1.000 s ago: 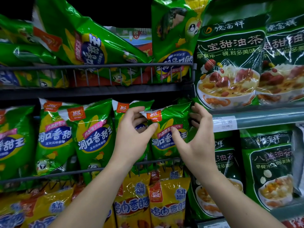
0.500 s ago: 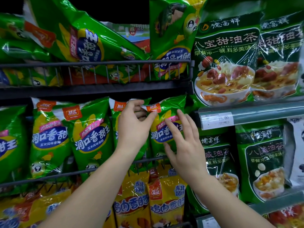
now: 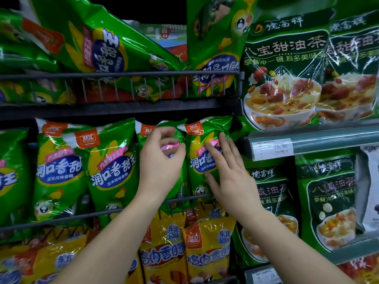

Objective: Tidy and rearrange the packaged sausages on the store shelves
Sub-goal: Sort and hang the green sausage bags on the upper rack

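Several green corn-sausage bags stand in a row on the middle wire shelf [image 3: 82, 216]. My left hand [image 3: 162, 162] is curled around the front of the second bag from the right [image 3: 162, 128], with its pink label showing between thumb and fingers. My right hand [image 3: 227, 173] lies flat, fingers spread, against the front of the rightmost green bag [image 3: 202, 140], which stands upright at the shelf's right end. Two more green bags [image 3: 110, 167] stand to the left, slightly tilted.
The upper wire basket [image 3: 123, 74] holds green sausage bags [image 3: 98, 48] lying askew. Yellow sausage bags [image 3: 207, 253] fill the lower shelf. Dark green oil-tea bags [image 3: 283, 78] hang on the right, above a rail carrying a price tag [image 3: 272, 149].
My left hand let go of the rightmost bag's top corner and dropped onto the neighbouring bag. My right hand slid from the bag's right edge onto its front.
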A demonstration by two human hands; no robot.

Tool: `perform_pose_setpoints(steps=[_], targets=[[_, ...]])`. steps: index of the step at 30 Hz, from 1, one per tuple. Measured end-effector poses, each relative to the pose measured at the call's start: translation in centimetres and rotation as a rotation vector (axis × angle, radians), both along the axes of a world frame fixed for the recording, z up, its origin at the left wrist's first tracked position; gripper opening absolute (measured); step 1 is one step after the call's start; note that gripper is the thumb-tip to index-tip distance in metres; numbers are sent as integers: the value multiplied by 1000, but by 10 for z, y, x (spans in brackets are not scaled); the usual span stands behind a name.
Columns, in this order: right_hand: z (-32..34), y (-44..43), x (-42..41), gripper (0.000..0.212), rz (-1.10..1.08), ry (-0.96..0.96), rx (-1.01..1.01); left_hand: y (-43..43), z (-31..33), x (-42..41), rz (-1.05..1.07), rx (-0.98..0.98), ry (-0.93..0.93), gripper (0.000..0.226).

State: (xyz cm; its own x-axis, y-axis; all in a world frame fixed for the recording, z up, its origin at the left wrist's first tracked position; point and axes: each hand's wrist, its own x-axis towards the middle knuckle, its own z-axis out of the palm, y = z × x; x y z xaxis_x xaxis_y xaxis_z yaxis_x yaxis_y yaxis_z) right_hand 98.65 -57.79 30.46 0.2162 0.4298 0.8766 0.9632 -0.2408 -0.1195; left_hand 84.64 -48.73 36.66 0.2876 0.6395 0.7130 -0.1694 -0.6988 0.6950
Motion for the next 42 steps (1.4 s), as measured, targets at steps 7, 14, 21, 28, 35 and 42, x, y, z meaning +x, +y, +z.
perform_pose_setpoints(steps=[7, 14, 21, 28, 35, 42], targets=[[-4, -12, -3, 56, 63, -12, 145, -5, 0, -17, 16, 33, -9, 32], [19, -31, -15, 41, 88, -26, 305, -13, 9, -32, -20, 39, -18, 30], [77, -40, -23, 45, 80, 0, 350, -15, 30, -49, -27, 120, 14, 31], [146, -45, -40, 48, 41, -58, 392, -10, 68, -65, -24, 267, 7, 31], [224, -59, -58, 66, -98, -259, 266, -9, 120, -62, -66, 402, 21, 32], [295, -60, -57, 102, -305, -349, -106, -22, 164, -40, -100, 445, -8, 34]])
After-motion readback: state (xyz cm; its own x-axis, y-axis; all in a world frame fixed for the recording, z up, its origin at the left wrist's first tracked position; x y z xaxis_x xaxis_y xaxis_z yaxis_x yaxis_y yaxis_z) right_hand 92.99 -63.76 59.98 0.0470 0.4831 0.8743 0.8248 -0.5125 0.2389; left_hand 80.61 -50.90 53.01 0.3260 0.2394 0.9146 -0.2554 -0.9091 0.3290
